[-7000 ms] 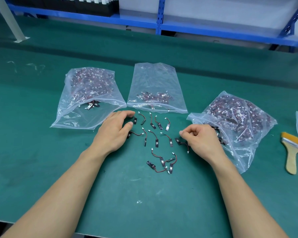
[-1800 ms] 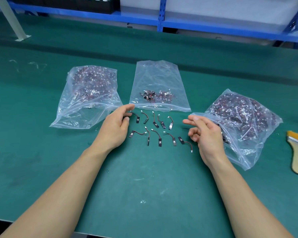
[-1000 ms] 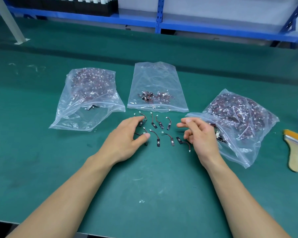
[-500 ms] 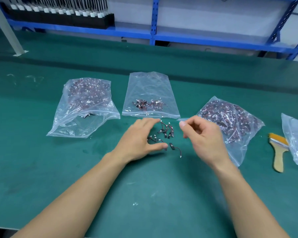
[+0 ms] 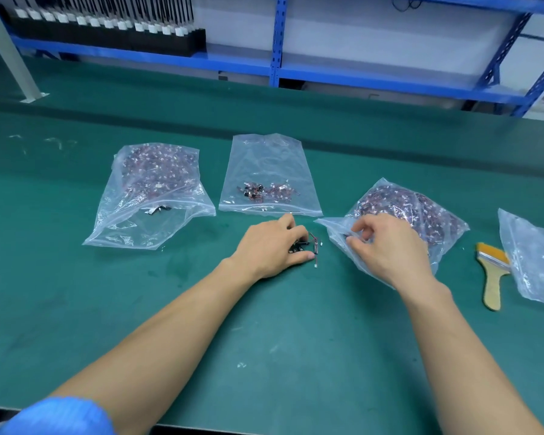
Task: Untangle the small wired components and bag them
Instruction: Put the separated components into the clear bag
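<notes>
Small black wired components (image 5: 311,244) lie bunched together on the green mat. My left hand (image 5: 272,246) curls over the bunch, gripping it between fingers and thumb. My right hand (image 5: 387,246) rests on the mouth of the right plastic bag (image 5: 421,215), which is full of tangled components, and pinches its plastic edge. The middle bag (image 5: 270,174) lies flat just beyond my left hand and holds a few components. The left bag (image 5: 151,193) is well filled, with its mouth toward me.
A yellow-bristled brush (image 5: 491,271) lies right of the right bag. Another clear bag (image 5: 537,259) sits at the far right edge. A blue shelf frame (image 5: 277,70) with a black tray of white-tipped parts runs along the back of the table.
My left hand has swept the spread-out components into one bunch and closed on it. My right hand moved right onto the right bag's mouth. The camera tilted up.
</notes>
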{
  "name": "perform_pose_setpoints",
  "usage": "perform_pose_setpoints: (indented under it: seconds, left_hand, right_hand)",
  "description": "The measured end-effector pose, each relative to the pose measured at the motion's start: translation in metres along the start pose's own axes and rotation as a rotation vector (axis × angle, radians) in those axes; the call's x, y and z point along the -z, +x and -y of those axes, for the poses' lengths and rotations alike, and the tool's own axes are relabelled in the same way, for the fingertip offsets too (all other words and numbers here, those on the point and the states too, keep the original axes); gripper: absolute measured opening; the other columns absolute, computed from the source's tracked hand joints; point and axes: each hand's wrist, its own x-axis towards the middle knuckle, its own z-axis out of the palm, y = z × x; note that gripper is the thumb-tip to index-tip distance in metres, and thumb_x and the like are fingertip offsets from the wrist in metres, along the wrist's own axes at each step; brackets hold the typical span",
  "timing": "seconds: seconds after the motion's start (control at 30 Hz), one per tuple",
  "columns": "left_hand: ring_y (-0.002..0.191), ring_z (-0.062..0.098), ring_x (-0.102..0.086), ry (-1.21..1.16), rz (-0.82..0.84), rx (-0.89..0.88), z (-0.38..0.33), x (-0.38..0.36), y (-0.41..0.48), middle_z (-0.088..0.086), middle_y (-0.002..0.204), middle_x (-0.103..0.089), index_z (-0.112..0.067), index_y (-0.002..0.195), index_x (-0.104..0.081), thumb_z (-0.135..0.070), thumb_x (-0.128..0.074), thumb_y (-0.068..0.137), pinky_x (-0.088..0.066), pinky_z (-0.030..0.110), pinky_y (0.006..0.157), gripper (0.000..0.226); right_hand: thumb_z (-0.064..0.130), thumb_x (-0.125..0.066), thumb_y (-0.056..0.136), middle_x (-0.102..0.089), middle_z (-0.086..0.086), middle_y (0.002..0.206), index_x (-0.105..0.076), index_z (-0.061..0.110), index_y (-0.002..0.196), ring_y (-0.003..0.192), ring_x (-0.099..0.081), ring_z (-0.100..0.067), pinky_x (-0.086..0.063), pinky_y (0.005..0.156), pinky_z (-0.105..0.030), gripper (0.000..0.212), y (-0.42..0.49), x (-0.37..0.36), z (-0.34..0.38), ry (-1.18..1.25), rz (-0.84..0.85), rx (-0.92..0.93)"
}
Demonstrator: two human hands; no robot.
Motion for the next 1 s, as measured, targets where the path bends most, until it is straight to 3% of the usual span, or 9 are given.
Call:
perform_pose_setpoints:
  seconds: [0.1,0.2,0.37,0.43,0.53,0.6,0.67,0.87,1.0]
  left_hand:
    - [0.085,0.025,-0.060,-0.036,-0.021,-0.026,0.003,0.001,-0.003,-0.008,0.110,-0.054,-0.032,0.112,-0.063,-0.054,-0.053,0.097,-0.047,0.035,0.067,0.028]
    - [0.089,0.025,-0.061,-0.064,-0.036,-0.042,0.006,0.006,-0.004,-0.007,0.110,-0.059,-0.030,0.112,-0.065,-0.038,-0.053,0.100,-0.051,0.039,0.073,0.019]
    - [0.094,0.022,-0.062,-0.132,-0.060,-0.031,0.020,0.011,-0.008,-0.005,0.104,-0.068,-0.024,0.112,-0.072,-0.021,-0.060,0.097,-0.050,0.040,0.082,0.020]
    - [0.079,0.014,-0.061,-0.257,-0.140,-0.003,0.018,0.013,-0.010,-0.005,0.095,-0.071,-0.022,0.108,-0.076,-0.017,-0.067,0.094,-0.050,0.034,0.081,0.017]
    - [0.056,0.005,-0.054,-0.529,-0.231,0.115,0.001,0.017,-0.012,-0.007,0.076,-0.071,-0.024,0.098,-0.079,-0.016,-0.073,0.090,-0.048,0.024,0.066,0.013]
    - [0.048,0.005,-0.053,-0.725,-0.248,0.174,-0.019,0.020,-0.012,-0.013,0.059,-0.065,-0.027,0.092,-0.080,-0.016,-0.075,0.088,-0.044,0.015,0.057,0.013]
    - [0.047,0.004,-0.057,-0.945,-0.216,0.218,-0.044,0.022,-0.005,-0.016,0.057,-0.065,-0.028,0.088,-0.078,-0.013,-0.076,0.087,-0.048,0.014,0.056,0.015]
    - [0.058,0.013,-0.068,-1.449,-0.089,0.491,-0.101,0.011,0.025,0.005,0.076,-0.072,-0.013,0.092,-0.073,-0.005,-0.077,0.085,-0.060,0.025,0.066,0.011]
    - [0.102,0.027,-0.071,-1.325,-0.065,0.535,-0.101,0.001,0.027,0.011,0.107,-0.075,-0.013,0.124,-0.064,-0.007,-0.068,0.092,-0.054,0.044,0.098,0.033]
  right_hand:
    - [0.033,-0.065,0.092,-0.062,0.020,0.077,-0.071,0.031,0.096,0.088,-0.062,-0.020,-0.049,0.072,-0.034,0.008,0.002,-0.005,-0.006,0.058,0.008,-0.009]
    - [0.034,-0.067,0.091,-0.064,0.020,0.075,-0.072,0.032,0.092,0.083,-0.062,-0.018,-0.047,0.069,-0.032,0.006,0.003,-0.006,-0.011,0.125,0.007,-0.024]
    - [0.032,-0.071,0.088,-0.066,0.019,0.072,-0.071,0.035,0.081,0.078,-0.062,-0.008,-0.051,0.071,-0.034,0.008,0.005,-0.002,-0.012,0.214,0.000,-0.029]
    - [0.031,-0.073,0.088,-0.066,0.020,0.070,-0.072,0.036,0.083,0.075,-0.058,0.000,-0.050,0.069,-0.033,0.007,0.007,0.001,-0.012,0.243,-0.004,-0.031]
    - [0.030,-0.078,0.085,-0.067,0.021,0.071,-0.076,0.033,0.094,0.076,-0.059,0.000,-0.052,0.075,-0.035,0.010,0.010,0.007,-0.013,0.280,-0.021,-0.019]
    - [0.030,-0.080,0.083,-0.068,0.020,0.070,-0.076,0.032,0.091,0.075,-0.061,0.000,-0.052,0.076,-0.034,0.009,0.011,0.011,-0.012,0.315,-0.029,-0.015]
    - [0.030,-0.081,0.082,-0.070,0.019,0.071,-0.075,0.035,0.084,0.074,-0.063,0.001,-0.053,0.075,-0.032,0.007,0.012,0.014,-0.010,0.339,-0.032,-0.013]
    - [0.018,-0.070,0.086,-0.070,0.020,0.078,-0.074,0.035,0.081,0.080,-0.065,-0.003,-0.054,0.077,-0.033,0.018,0.013,0.019,-0.009,0.357,-0.089,-0.014]
    - [0.020,-0.070,0.087,-0.069,0.023,0.077,-0.070,0.040,0.077,0.079,-0.065,0.003,-0.050,0.074,-0.024,0.023,0.011,0.022,-0.012,0.386,-0.099,0.014]
